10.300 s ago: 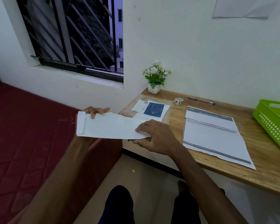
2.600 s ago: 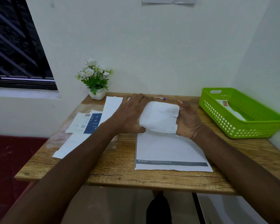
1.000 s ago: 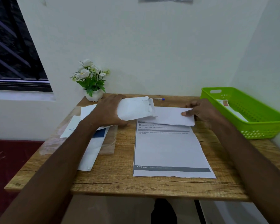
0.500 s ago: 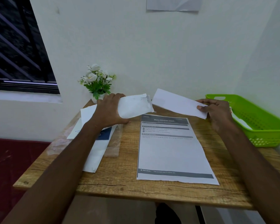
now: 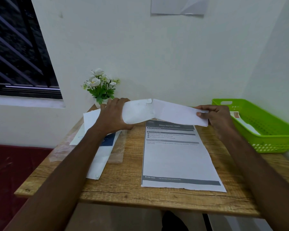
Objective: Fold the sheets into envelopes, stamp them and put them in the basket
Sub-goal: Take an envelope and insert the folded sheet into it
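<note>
The printed sheet (image 5: 177, 157) lies on the wooden table (image 5: 123, 189). Left of the sheet lies a pile of papers (image 5: 98, 157); behind that pile stands the flower pot (image 5: 101, 87). Right of the sheet sits the basket (image 5: 270, 142), with envelopes (image 5: 245, 125) in it.

Counter (image 5: 133, 189) of matt, grainy wood with a rough-looking crack near the front edge. Envelope (image 5: 137, 112) and folded sheet (image 5: 177, 114) of thin matt white paper, lightly creased. Printed sheet (image 5: 177, 157) matt, ragged along the near edge. Basket (image 5: 273, 135) of glossy green perforated plastic. Wall (image 5: 157, 55) painted matt white.
</note>
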A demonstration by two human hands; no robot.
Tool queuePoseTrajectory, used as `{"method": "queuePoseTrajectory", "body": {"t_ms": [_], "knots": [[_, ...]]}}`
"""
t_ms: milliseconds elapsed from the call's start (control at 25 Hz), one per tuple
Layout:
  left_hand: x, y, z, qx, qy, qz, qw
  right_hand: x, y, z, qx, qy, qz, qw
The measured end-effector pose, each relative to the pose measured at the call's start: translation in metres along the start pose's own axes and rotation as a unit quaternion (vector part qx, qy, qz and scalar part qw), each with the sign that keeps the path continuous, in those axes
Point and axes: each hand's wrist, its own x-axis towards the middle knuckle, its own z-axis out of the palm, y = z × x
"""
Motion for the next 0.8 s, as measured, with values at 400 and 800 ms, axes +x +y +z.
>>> {"method": "queuePoseTrajectory", "body": {"t_ms": [400, 800], "knots": [[-0.001, -0.001, -0.002, 0.026, 0.007, 0.041, 0.999, 0.005, -0.004, -0.005, -0.026, -0.025, 0.029, 0.999], [-0.002, 0.012, 0.004, 0.026, -0.05, 0.127, 0.99, 0.002, 0.009, 0.01, -0.041, -0.08, 0.051, 0.995]]}}
